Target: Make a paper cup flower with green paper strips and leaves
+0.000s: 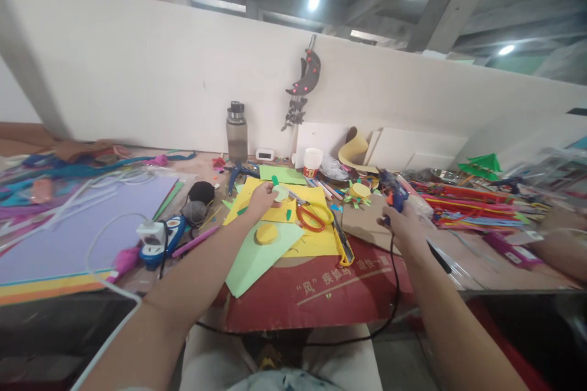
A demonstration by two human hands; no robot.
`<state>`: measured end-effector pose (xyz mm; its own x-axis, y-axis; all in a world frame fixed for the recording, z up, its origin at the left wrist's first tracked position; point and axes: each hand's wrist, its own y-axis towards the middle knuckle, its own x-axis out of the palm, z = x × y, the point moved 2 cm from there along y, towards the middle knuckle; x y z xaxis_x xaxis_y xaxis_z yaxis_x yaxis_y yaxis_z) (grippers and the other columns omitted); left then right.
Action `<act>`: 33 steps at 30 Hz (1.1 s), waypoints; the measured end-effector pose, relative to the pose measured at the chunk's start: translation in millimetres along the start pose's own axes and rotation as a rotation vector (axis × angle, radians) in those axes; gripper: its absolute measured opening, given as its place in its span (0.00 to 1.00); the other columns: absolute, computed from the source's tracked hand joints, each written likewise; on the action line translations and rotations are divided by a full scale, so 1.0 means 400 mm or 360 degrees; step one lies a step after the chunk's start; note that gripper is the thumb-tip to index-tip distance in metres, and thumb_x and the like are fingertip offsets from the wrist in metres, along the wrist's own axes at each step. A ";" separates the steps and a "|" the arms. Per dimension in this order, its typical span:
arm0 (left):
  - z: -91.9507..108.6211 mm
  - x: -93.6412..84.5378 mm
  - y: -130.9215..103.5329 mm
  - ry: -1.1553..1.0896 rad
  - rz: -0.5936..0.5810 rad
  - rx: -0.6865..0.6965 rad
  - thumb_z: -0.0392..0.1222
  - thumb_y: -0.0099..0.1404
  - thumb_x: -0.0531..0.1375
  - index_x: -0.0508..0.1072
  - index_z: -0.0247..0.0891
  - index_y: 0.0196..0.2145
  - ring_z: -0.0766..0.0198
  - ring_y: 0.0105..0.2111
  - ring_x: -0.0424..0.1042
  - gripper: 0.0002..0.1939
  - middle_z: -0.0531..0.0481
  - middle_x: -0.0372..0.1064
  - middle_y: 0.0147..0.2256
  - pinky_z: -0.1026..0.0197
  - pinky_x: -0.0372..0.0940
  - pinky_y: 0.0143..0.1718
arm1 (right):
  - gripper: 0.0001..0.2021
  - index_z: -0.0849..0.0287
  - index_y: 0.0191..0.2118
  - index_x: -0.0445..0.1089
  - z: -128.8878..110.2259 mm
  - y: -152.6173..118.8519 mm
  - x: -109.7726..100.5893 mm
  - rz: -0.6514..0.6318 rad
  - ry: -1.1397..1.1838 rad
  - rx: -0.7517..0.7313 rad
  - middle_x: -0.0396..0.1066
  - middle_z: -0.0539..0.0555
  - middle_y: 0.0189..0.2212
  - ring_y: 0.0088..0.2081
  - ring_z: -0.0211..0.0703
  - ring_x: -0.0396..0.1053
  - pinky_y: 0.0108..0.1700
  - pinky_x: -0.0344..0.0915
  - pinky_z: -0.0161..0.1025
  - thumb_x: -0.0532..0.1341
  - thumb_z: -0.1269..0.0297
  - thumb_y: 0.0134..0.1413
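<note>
My left hand (261, 197) reaches out over the yellow paper sheets (316, 238) and grips a small pale round disc (279, 193) at its fingertips. My right hand (403, 225) holds a blue glue gun (393, 193) above a brown cardboard piece (367, 220), its black cord (394, 293) trailing down off the table's front edge. Between the hands lie orange-handled scissors (314, 217) and a yellow utility knife (343, 243). A yellow round foam piece (266, 233) rests on a light green sheet (257, 256).
A grey water bottle (236, 132) and a white paper cup (312, 162) stand at the back by the white wall. A large purple sheet (77, 226) and a blue-white device (158, 238) lie left. Coloured sticks (472, 208) crowd the right, where another person's arm (562, 253) rests.
</note>
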<state>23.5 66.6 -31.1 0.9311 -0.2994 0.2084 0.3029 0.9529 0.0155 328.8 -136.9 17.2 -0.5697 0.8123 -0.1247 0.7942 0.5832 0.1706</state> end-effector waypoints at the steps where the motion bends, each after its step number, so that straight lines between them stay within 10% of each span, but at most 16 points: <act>1: 0.002 -0.001 0.001 0.0007 0.0018 0.0013 0.29 0.50 0.69 0.69 0.33 0.31 0.66 0.28 0.75 0.13 0.51 0.73 0.28 0.62 0.75 0.32 | 0.16 0.53 0.34 0.60 -0.019 -0.010 0.020 -0.0036 0.0174 0.0021 0.63 0.44 0.25 0.24 0.35 0.64 0.24 0.67 0.34 0.64 0.63 0.35; 7: 0.019 -0.003 0.001 -0.0056 0.0091 0.0035 0.32 0.56 0.66 0.68 0.32 0.34 0.67 0.27 0.75 0.10 0.48 0.74 0.31 0.62 0.76 0.33 | 0.15 0.53 0.38 0.62 -0.110 -0.053 0.161 -0.0444 0.0405 -0.0103 0.73 0.50 0.33 0.22 0.34 0.61 0.20 0.57 0.32 0.63 0.59 0.42; 18: 0.023 -0.003 0.006 -0.0192 0.0171 -0.0072 0.28 0.57 0.63 0.68 0.31 0.34 0.64 0.30 0.77 0.08 0.44 0.75 0.35 0.59 0.75 0.37 | 0.18 0.55 0.41 0.58 -0.121 -0.078 0.341 -0.0605 0.0324 -0.0354 0.74 0.54 0.38 0.32 0.41 0.73 0.34 0.70 0.39 0.62 0.58 0.44; 33: 0.057 -0.002 -0.012 -0.0440 0.0021 -0.0109 0.33 0.64 0.60 0.71 0.31 0.35 0.60 0.36 0.78 0.02 0.39 0.77 0.38 0.49 0.73 0.47 | 0.14 0.58 0.42 0.69 -0.057 -0.112 0.359 -0.1028 0.0007 -0.0308 0.74 0.51 0.28 0.28 0.43 0.70 0.33 0.68 0.40 0.59 0.59 0.49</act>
<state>16.7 63.4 -9.0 0.8471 -0.2537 0.4669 0.3133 0.9482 -0.0532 206.7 -46.5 13.8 -0.9188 0.2999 -0.2567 0.2415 0.9414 0.2353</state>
